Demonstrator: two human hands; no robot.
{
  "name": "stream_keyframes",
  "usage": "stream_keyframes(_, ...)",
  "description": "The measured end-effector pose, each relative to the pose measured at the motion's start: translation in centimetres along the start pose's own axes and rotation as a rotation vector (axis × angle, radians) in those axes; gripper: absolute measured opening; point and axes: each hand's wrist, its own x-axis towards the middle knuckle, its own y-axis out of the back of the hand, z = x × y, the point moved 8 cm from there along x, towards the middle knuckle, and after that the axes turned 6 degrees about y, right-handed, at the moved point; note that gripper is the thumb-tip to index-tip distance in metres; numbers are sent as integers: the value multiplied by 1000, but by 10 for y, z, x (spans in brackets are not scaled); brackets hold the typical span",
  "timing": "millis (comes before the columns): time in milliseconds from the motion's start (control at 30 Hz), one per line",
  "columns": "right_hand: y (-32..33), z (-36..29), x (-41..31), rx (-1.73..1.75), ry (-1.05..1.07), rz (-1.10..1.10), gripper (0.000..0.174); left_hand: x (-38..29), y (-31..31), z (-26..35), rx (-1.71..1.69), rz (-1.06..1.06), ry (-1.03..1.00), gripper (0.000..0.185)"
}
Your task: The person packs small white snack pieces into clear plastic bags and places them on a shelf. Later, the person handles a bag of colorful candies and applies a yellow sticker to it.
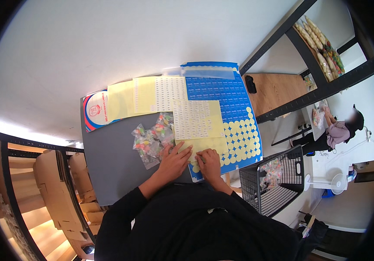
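Observation:
My left hand [174,160] lies with spread fingers between a heap of clear plastic bags with small colourful items [154,135] and a yellow label backing sheet [204,145]. My right hand [209,163] rests on the sheet's near edge with curled fingers; whether it pinches anything cannot be told. Rows of small white labels [191,119] cover a sheet just beyond. Under these lies a blue printed sheet [219,88] with round yellow spots [243,138] on its right part. More label sheets [169,93] and a label packet [96,109] reach leftward along the grey table [108,163].
A black plastic crate [281,200] with bagged items stands right of the table. Black metal shelving [317,94] rises behind it. Another person [338,132] handles bags at a white table farther right. Folded cardboard boxes [51,186] stand at the left. A wall borders the far table edge.

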Motion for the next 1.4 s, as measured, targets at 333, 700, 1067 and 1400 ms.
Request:
stream_keyframes(333, -2, 0, 2, 14, -48, 39, 12, 3, -21, -10, 94, 4, 24, 39)
stream_keyframes(700, -22, 34, -4, 174, -101, -45, 13, 0, -35, -14, 140, 165, 104, 35)
stream_keyframes(1067, -31, 51, 0, 267, -260, -131, 16, 2, -49, -12, 175, 157, 24, 29)
stream_keyframes(1400, -28, 40, -2, 342, -267, -77, 14, 4, -51, -13, 195, 121, 26, 30)
